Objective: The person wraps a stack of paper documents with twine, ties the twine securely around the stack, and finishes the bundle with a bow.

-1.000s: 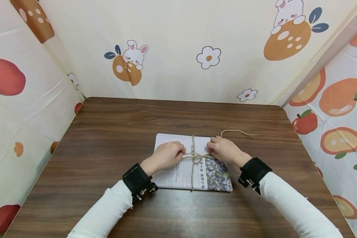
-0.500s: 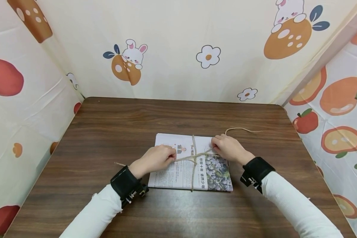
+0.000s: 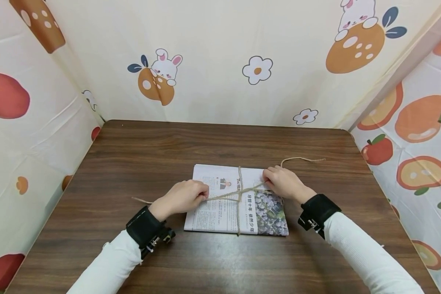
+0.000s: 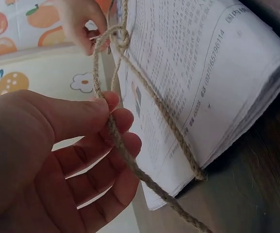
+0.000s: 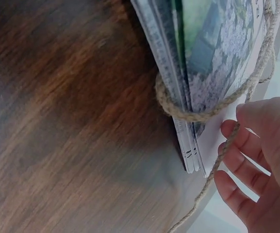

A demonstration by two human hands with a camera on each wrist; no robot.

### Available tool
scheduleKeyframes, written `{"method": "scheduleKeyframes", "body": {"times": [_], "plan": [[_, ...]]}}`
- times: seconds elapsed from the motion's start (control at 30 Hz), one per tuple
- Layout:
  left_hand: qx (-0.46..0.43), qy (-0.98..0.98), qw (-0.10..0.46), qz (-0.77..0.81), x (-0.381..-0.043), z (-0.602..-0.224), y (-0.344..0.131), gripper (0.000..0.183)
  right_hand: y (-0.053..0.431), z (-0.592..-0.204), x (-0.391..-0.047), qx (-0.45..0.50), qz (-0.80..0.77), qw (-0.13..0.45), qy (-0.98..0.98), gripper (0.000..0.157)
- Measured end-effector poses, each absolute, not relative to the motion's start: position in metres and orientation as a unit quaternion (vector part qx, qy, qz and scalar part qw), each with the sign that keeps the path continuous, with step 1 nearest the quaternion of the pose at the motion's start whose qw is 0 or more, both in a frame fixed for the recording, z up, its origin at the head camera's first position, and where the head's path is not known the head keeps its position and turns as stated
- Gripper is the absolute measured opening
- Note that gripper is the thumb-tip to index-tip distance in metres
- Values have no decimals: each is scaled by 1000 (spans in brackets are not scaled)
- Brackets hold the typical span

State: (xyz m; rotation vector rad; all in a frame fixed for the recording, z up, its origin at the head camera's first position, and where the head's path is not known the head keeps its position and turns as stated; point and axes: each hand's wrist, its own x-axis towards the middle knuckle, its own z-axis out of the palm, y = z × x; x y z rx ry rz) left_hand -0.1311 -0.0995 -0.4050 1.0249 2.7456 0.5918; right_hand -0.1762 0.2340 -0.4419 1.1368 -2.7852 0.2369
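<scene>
A stack of folded newspapers [image 3: 213, 216] lies on the table, bound with jute twine [image 3: 239, 220] that runs across it both ways and crosses on top. My left hand [image 3: 181, 198] pinches one end of the twine between thumb and forefinger, left of the crossing. In the left wrist view the twine [image 4: 125, 150] passes through that pinch and trails off below. At the stack's far right my right hand [image 3: 284, 181] pinches the other end, and its loose tail lies toward the back right. The right wrist view shows this twine [image 5: 222, 155] between thumb and fingers.
The brown wood-grain table [image 3: 150, 151] carries the stack near its middle. Printed cloth hangs behind it [image 3: 213, 94] and along both sides. Black straps with small cameras sit on both wrists.
My left hand has moved left and slightly down, drawing the twine out straight. The loops at the crossing have shrunk. My right hand has shifted slightly right.
</scene>
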Motion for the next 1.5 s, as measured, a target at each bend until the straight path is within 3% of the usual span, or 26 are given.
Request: {"method": "scheduleKeyframes", "body": {"times": [0.43, 1.0, 1.13, 1.37, 1.5], "plan": [[456, 835, 172, 257, -127, -393, -100, 11, 232, -447, -180, 377, 61, 94, -919, 10], [472, 810, 235, 256, -120, -390, -97, 11, 227, -449, -184, 317, 33, 99, -943, 11], [458, 819, 229, 259, -121, -389, -97, 11, 227, -448, -184, 309, 30, 92, -946, 11], [423, 850, 164, 267, -126, -385, -95, 11, 228, -442, -183, 324, 46, 123, -937, 17], [410, 860, 138, 269, -131, -383, -92, 10, 230, -438, -183, 326, 47, 110, -938, 12]]}}
